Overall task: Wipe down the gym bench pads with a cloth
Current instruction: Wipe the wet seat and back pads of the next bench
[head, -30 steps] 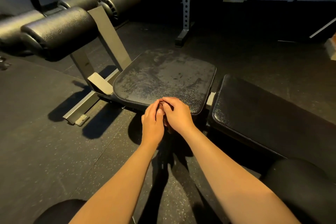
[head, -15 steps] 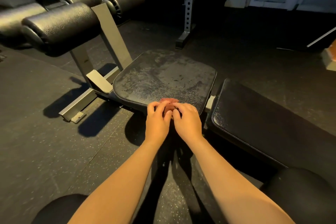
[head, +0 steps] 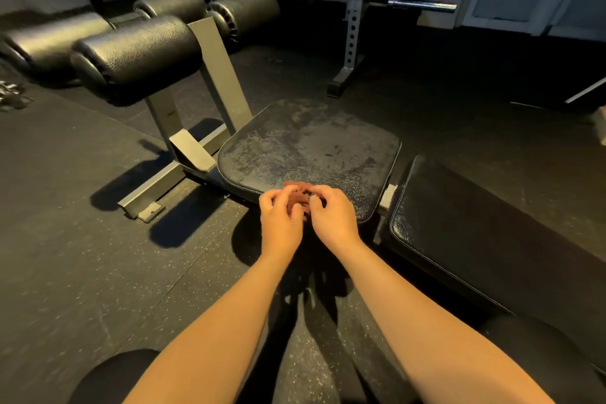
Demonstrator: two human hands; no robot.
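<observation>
Left hand and right hand pinch a small reddish cloth between them.
The hands sit side by side with fingers curled round the bunched cloth, which rests at the near edge of the dusty, streaked seat pad. The black back pad lies just beside it on the right. The roller pads stand beyond on the left, above the speckled floor.

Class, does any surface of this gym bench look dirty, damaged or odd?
The seat pad carries pale, patchy residue and dark smears, unlike the glossy back pad beside it. Left hand and right hand hold a reddish cloth at its near edge.
</observation>
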